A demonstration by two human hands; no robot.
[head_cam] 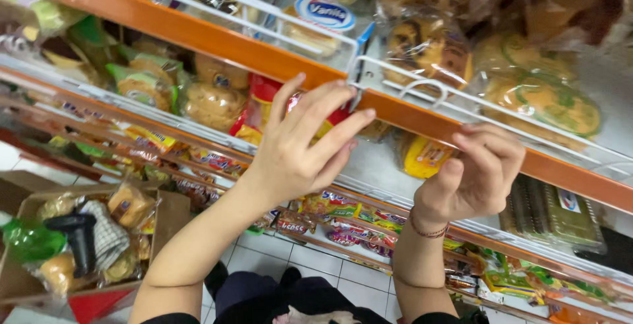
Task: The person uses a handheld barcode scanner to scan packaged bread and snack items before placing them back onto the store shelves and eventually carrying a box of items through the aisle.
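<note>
Both hands are raised to the front edge of an orange shelf rail point(422, 116) that runs slantwise across the view, with a white wire fence point(422, 87) standing along it. The left hand point(300, 149) is open, its fingers stretched out and lying close together, and the fingertips point(359, 114) reach up to the rail just where two sections of the wire fence meet beside a small blue clip point(364, 36); it grips nothing, and whether the tips press the rail or only brush it cannot be told. The right hand point(471, 172) is half closed, fingers curled over with the tips point(469, 128) touching the lower edge of the orange rail and the thumb bent up toward them, so it seems to pinch the rail's lip, though nothing separate shows in its grasp. A thin red bracelet point(428, 232) circles the right wrist. Behind the fence lie clear bags of bread and cookies point(428, 47), and under the rail, between the two hands, sits a yellow packet point(422, 156). Lower shelves carry rows of bright snack packets point(343, 208). At the lower left stands an open cardboard box point(168, 215) with bagged goods and a black cup-shaped thing point(76, 238) inside, resting over a white tiled floor point(264, 251)
</note>
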